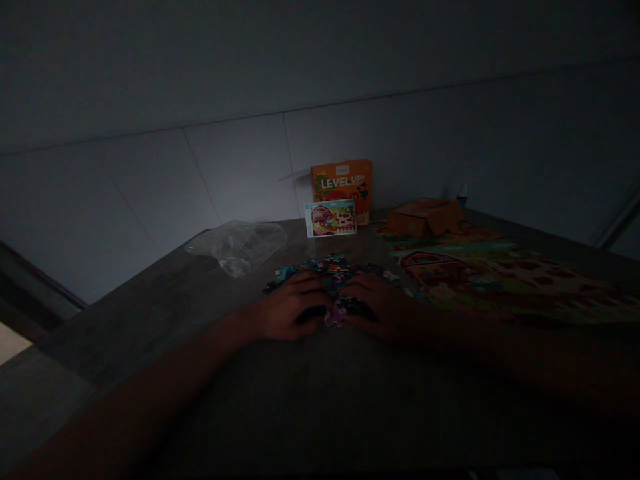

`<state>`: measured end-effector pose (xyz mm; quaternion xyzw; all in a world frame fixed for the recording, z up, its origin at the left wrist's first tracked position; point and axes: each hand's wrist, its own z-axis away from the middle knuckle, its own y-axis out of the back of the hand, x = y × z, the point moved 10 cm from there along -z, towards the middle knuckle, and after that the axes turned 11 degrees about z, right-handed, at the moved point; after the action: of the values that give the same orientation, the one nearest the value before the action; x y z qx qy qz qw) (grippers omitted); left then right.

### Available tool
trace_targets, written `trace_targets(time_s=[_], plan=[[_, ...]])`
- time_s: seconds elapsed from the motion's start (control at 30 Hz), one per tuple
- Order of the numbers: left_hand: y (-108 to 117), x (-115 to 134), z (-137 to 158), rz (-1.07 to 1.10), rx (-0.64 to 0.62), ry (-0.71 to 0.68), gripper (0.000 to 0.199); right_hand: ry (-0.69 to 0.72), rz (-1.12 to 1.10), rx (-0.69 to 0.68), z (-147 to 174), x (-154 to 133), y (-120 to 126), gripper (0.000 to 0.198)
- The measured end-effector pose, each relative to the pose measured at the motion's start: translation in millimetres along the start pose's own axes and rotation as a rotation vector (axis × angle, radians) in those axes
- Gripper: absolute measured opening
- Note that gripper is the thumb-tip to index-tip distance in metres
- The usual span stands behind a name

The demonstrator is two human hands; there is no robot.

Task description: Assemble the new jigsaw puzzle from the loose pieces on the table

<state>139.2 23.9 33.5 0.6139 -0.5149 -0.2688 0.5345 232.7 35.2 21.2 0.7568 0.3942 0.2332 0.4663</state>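
A pile of jigsaw puzzle pieces [336, 265] lies on the dark grey table, partly covered by my hands. From the left, my left hand [293, 307] reaches over the near side of the pile, fingers stretched forward and thumb apart. My right hand [377, 307] mirrors it on the right side, its fingers over the pieces and its thumb apart. Between the two thumb tips lies a purple puzzle piece [335, 315], close to or touching them; the dim light hides which. Neither hand visibly grips a piece.
Behind the pile, a picture card [331, 219] leans against an orange "LEVEL UP!" box [342, 180] near the wall. A crumpled clear plastic bag [237, 243] lies at left. On the right are a farm-scene puzzle sheet [480, 277], an orange carton [425, 217] and a small bottle [463, 198].
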Motion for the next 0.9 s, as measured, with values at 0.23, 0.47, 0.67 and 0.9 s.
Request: trace_targets(time_s=[0.23,0.47,0.67,0.9], plan=[[5.9,-13.2,4.5,-0.113,0.037,0.06,0.028,-0.158,0.088,0.009,2.5,15.3,0.9,0.048],[9.7,-34.2,10.7,-0.201,0.078,0.171,0.031,-0.264,0.056,-0.028,4.5,25.3,-3.1,0.05],[17.8,-47.2,16.4,-0.167,0.175,0.232,0.039,-0.085,-0.068,0.026,0.4,8.9,0.6,0.037],[-7.7,-8.5,6.2,-0.06,-0.044,0.007,0.045,0.09,-0.119,0.062,-0.6,-5.8,4.8,0.033]])
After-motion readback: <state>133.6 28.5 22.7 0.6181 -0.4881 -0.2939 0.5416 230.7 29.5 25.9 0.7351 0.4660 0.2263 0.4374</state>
